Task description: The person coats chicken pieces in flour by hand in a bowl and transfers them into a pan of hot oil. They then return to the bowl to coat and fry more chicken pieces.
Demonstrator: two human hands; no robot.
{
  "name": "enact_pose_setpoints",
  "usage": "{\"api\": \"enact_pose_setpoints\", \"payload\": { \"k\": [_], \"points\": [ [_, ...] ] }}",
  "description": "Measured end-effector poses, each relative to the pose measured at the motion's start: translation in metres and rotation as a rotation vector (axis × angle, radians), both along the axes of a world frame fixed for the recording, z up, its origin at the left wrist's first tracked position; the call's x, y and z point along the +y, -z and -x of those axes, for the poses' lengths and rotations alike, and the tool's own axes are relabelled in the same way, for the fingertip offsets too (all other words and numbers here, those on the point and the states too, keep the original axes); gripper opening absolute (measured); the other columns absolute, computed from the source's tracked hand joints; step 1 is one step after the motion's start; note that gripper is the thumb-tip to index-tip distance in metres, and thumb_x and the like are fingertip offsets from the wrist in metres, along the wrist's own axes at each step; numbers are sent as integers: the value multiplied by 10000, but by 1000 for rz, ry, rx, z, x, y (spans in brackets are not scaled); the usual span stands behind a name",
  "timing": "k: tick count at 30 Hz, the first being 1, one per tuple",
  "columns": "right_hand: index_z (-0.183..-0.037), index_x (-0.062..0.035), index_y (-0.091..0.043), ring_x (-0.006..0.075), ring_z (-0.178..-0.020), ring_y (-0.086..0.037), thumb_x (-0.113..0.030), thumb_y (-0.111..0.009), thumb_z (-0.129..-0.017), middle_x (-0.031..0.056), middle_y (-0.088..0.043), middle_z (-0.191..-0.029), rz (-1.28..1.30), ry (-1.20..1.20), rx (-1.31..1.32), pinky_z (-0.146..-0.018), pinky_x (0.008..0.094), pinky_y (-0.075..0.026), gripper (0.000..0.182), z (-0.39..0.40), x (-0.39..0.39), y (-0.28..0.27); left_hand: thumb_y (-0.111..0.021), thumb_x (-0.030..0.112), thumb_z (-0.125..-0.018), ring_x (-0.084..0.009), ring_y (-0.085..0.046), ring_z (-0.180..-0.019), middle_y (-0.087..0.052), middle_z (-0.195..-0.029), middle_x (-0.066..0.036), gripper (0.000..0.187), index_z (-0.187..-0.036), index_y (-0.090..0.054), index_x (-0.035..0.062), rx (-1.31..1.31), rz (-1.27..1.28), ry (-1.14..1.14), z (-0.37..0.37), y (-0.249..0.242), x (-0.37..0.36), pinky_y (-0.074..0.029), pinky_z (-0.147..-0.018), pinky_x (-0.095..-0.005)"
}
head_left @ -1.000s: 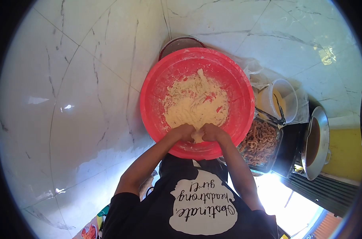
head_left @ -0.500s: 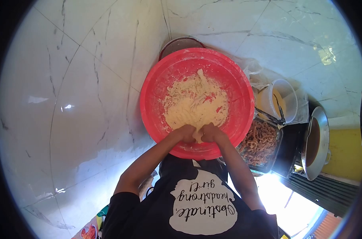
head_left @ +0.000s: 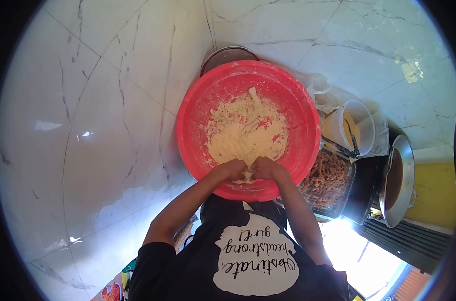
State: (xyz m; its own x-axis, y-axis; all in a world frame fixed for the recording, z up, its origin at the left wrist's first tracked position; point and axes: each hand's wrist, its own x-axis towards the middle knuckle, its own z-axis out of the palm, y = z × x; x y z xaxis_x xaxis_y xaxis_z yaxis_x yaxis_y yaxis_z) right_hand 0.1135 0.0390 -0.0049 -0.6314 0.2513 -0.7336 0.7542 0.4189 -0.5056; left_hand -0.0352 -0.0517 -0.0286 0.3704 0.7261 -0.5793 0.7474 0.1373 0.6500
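Note:
A large red plastic basin (head_left: 190, 115) holds a pale, crumbly floury mixture (head_left: 243, 140); a floury, stick-like piece stands up at its far side. My left hand (head_left: 233, 169) is closed at the near edge of the mixture, fingers curled inward. Beside it, my right hand (head_left: 264, 168) is closed too, the two nearly touching. Between and just below them shows a pale floury clump (head_left: 246, 176), which both hands appear to grip. Most fingertips are hidden under the hands.
Right of the basin are a glass tray of brown strips (head_left: 328, 178), a clear plastic tub of yellowish liquid (head_left: 366, 125), black tongs (head_left: 341, 147) and a wide metal pan (head_left: 406, 185). Marbled tile wall (head_left: 112, 100) rises on the left. A round rim (head_left: 230, 52) shows behind the basin.
Both hands have shifted very slightly. The pale clump between them now looks lower and more spread, where it hung narrower before. The basin has stayed in place.

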Motion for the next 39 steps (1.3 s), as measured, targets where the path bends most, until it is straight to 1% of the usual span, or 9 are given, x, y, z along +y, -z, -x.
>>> {"api": "enact_pose_setpoints", "payload": {
  "k": [3,8,12,14,17,26,33,35,39],
  "points": [
    [-976,-22,-627,299,-946,-593,-150,-696,-618,180,-621,-977,-42,70,53,-812,359,-471,386,-1,-1,-3,-680,183,-698,-330,-597,-888,-619,-923,-206,373,-1016,-593,9,-142,-15,-161,1,11,-1,-459,-783,-392],
    [-1011,-24,-623,299,-982,-583,-201,-725,-611,172,-615,-1032,-183,142,236,-836,356,-468,449,-3,7,0,-677,190,-688,-347,-553,-939,-565,-976,-193,397,-1033,-564,29,260,-353,-269,-2,-4,-1,-458,-824,-401],
    [-992,-6,-621,313,-942,-591,-188,-727,-609,183,-626,-967,-90,48,119,-811,356,-471,438,-8,3,9,-721,204,-637,-338,-567,-931,-584,-961,-188,452,-1015,-565,12,245,-181,-125,-1,13,-4,-463,-809,-398],
    [-968,7,-623,315,-912,-600,-184,-733,-613,183,-634,-920,-52,62,117,-791,354,-473,418,-7,2,9,-768,217,-572,-330,-579,-921,-598,-944,-193,542,-1028,-559,11,83,19,-174,1,15,-5,-468,-794,-391],
    [-1020,-9,-622,297,-922,-604,-198,-742,-608,169,-640,-945,-34,59,47,-804,344,-475,469,-5,5,6,-792,207,-537,-323,-588,-913,-610,-940,-194,548,-1003,-578,14,67,-59,-361,5,6,-3,-469,-785,-385],
    [-1015,-7,-623,297,-933,-603,-243,-762,-622,167,-641,-957,-34,-45,28,-806,344,-475,480,-3,2,4,-732,232,-626,-328,-597,-882,-623,-899,-193,404,-948,-615,18,27,22,-15,-1,11,3,-467,-775,-393],
    [-969,-18,-638,284,-931,-606,-199,-744,-625,163,-639,-957,-155,61,136,-810,339,-476,403,-7,6,17,-719,230,-643,-327,-603,-872,-627,-890,-192,388,-969,-625,42,81,-361,-223,4,7,-2,-472,-773,-389],
    [-971,-1,-637,287,-909,-615,-181,-734,-634,178,-640,-944,-94,16,122,-794,334,-481,394,-8,6,17,-707,218,-660,-329,-603,-868,-630,-886,-185,351,-958,-629,50,17,-74,-75,2,-2,0,-472,-773,-395],
    [-984,-45,-638,299,-904,-609,-146,-692,-653,185,-632,-940,-35,31,33,-782,346,-476,350,-5,1,3,-707,214,-673,-338,-597,-893,-625,-913,-201,397,-998,-606,10,-5,-12,-25,2,0,0,-464,-783,-387]
  ]
}}
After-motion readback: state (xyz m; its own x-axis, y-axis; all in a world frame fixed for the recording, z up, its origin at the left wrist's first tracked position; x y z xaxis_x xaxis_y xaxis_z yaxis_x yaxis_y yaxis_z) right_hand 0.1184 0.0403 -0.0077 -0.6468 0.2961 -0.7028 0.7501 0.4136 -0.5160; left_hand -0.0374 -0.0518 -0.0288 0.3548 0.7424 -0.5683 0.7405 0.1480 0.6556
